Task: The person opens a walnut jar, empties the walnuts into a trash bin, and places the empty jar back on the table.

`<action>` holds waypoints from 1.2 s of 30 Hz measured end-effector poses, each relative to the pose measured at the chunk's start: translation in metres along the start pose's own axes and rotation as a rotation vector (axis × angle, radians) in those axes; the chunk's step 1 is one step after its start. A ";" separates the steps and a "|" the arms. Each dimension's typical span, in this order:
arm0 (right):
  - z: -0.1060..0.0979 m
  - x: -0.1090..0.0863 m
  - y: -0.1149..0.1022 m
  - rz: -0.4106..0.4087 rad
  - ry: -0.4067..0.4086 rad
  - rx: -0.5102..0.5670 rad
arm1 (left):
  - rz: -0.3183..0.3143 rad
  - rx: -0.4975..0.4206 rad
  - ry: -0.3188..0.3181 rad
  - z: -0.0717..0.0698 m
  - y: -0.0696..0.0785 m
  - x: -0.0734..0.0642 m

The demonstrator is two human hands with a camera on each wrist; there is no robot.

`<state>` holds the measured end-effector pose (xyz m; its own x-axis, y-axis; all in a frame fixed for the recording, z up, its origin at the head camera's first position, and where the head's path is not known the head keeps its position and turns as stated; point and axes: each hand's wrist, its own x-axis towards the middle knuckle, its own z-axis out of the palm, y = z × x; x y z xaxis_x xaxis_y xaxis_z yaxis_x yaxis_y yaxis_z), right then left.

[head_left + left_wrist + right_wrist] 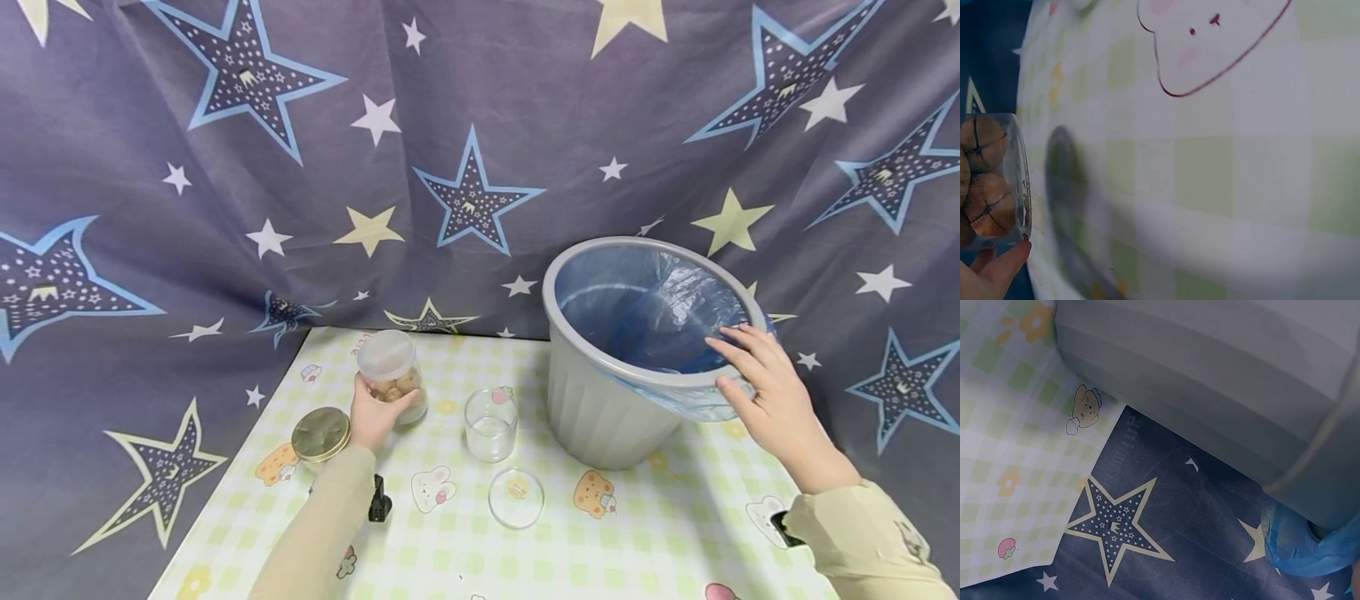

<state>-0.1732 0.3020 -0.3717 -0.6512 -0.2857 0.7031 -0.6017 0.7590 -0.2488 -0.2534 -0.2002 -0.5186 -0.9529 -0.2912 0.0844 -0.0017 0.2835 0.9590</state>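
Observation:
My left hand (375,416) grips a clear jar (389,367) with a frosted lid at the table's back left, thumb and fingers around its lower part. Inside sit round brown pieces (988,203) marked with crossed dark lines. At the right, my right hand (776,396) is at the front right rim of a grey ribbed bin (600,408), its fingers spread and fairly straight. A thin blue plastic bag (675,312) lines the bin and folds over the rim near that hand; in the right wrist view a loose bag edge (1297,550) hangs below the rim.
A jar with a dark gold lid (321,433) stands beside my left forearm. Mid-table are an open clear glass jar (491,429) and a round clear lid (516,498) lying flat. The checked tablecloth (450,558) meets a starry curtain (480,100) behind.

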 end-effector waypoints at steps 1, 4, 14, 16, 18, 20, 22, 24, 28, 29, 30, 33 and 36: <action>0.000 0.000 0.000 -0.002 0.002 0.001 | 0.005 0.003 -0.004 0.000 0.002 -0.001; 0.000 0.001 0.000 -0.013 0.011 0.007 | 0.019 0.013 -0.014 -0.001 0.008 -0.003; 0.001 0.002 -0.001 -0.032 0.025 0.016 | 0.041 0.013 -0.041 -0.010 0.025 -0.016; 0.001 0.002 -0.001 -0.028 0.022 0.014 | 0.050 0.009 -0.053 -0.012 0.029 -0.020; 0.000 0.002 -0.002 -0.023 0.021 0.010 | 0.065 0.005 -0.068 -0.014 0.033 -0.023; 0.000 0.001 -0.002 -0.018 0.019 0.007 | 0.084 0.004 -0.084 -0.017 0.037 -0.028; 0.000 0.001 -0.002 -0.013 0.017 0.004 | 0.097 0.002 -0.095 -0.019 0.039 -0.032; 0.000 0.001 -0.003 -0.011 0.016 0.001 | 0.107 0.001 -0.107 -0.021 0.042 -0.038; -0.002 0.000 -0.004 -0.010 0.012 -0.007 | 0.103 -0.003 -0.137 -0.025 0.048 -0.050; -0.003 0.000 -0.004 -0.009 0.009 -0.008 | 0.102 -0.006 -0.146 -0.026 0.050 -0.053; -0.003 0.000 -0.005 -0.008 0.005 -0.009 | 0.100 -0.011 -0.155 -0.026 0.051 -0.056; -0.006 0.001 -0.007 0.003 -0.014 -0.007 | 0.093 -0.021 -0.178 -0.029 0.055 -0.064; -0.007 0.003 -0.009 0.016 -0.037 -0.006 | 0.071 -0.026 -0.201 -0.031 0.070 -0.076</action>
<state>-0.1665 0.2987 -0.3630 -0.6773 -0.2952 0.6739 -0.5888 0.7667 -0.2559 -0.1714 -0.1869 -0.4497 -0.9916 -0.0827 0.0994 0.0734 0.2720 0.9595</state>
